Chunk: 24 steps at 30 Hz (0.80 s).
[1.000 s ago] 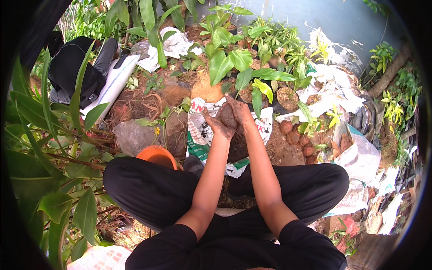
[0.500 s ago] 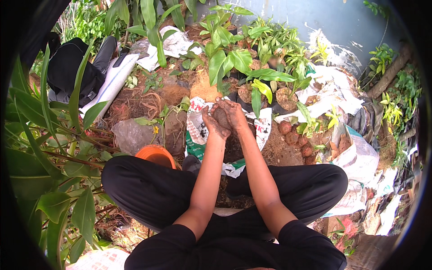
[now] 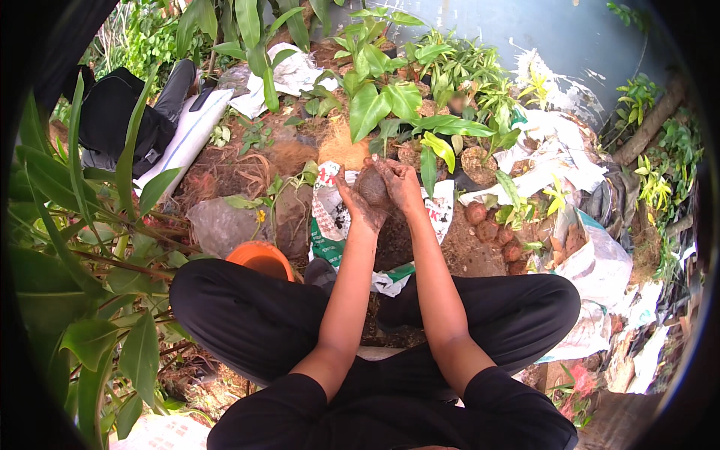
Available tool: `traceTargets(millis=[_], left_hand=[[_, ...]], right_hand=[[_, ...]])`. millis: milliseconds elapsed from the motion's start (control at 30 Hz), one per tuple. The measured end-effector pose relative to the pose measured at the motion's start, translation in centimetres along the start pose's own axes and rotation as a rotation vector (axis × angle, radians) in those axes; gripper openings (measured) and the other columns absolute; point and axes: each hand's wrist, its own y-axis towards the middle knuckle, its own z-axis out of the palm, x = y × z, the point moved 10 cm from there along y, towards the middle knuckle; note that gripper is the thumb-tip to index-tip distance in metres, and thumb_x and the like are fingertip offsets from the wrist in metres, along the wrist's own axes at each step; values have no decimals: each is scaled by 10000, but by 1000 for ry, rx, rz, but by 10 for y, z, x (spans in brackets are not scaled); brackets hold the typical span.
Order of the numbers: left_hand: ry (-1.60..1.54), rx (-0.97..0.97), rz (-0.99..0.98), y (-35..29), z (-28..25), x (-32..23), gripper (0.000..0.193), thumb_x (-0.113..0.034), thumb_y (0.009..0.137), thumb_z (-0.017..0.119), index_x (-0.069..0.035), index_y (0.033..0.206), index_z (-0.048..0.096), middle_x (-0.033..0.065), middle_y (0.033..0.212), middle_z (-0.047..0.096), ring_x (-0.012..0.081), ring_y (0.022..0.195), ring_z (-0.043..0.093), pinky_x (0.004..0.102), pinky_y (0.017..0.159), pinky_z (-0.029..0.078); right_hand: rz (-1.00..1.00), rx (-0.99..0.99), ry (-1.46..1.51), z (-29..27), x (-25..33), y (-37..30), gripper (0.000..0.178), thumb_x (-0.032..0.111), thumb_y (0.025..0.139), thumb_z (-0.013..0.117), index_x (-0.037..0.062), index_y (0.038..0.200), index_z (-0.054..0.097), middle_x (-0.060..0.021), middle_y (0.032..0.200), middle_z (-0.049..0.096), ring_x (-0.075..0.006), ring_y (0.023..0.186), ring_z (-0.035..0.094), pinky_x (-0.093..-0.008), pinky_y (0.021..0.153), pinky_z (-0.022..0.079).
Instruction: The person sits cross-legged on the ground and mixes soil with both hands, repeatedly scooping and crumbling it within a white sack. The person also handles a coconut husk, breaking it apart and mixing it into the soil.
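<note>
A round brown ball of soil (image 3: 372,187) rests in my left hand (image 3: 361,214), whose dirt-covered palm and fingers cup it from the left and below. My right hand (image 3: 403,187) is at the ball's upper right side, its fingers curled and pinched together close to the top. Whatever those fingertips may hold is too small to make out. Beneath both hands lies an opened white and green sack (image 3: 328,247) with dark soil (image 3: 391,247) on it.
An orange bucket (image 3: 262,259) stands by my left knee. Several brown balls (image 3: 504,235) lie to the right, near crumpled white sacks (image 3: 592,259). Potted plants (image 3: 390,105) fill the far side before a grey wall (image 3: 480,26). Brown fibre (image 3: 341,146) lies beyond the sack.
My right hand has shifted from wrapping around the ball to a curled pinch at its upper right. More of the ball's surface shows now; my left hand still cups it.
</note>
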Motion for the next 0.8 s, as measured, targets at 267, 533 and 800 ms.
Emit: traceTargets(millis=[267,533,800], left_hand=[[-79,-140,-5,2,-21,5,546,-607,885,366,-149,1077,594,42,1068,633,237,1049,583,429,944,430],[-52,-82,78,2,-10,-4,573,-605,866,424,-76,1007,594,66,1049,633,241,994,606,397,915,463],[-7,57,-159,-1,0,6,622,-652,831,421,-155,1161,596,52,1121,630,246,1048,599,410,917,467]], right_hand=[[28,70,479,25,-14,-2,296,280,926,614,-5,943,695,-54,797,669,-115,713,584,-258,698,468],[112,-32,110,13,-15,-2,297,278,931,620,-14,937,678,-53,860,657,-101,738,575,-239,727,474],[-266,119,-179,12,38,-11,302,223,879,667,11,1095,679,-79,1004,694,-149,936,609,-310,879,456]])
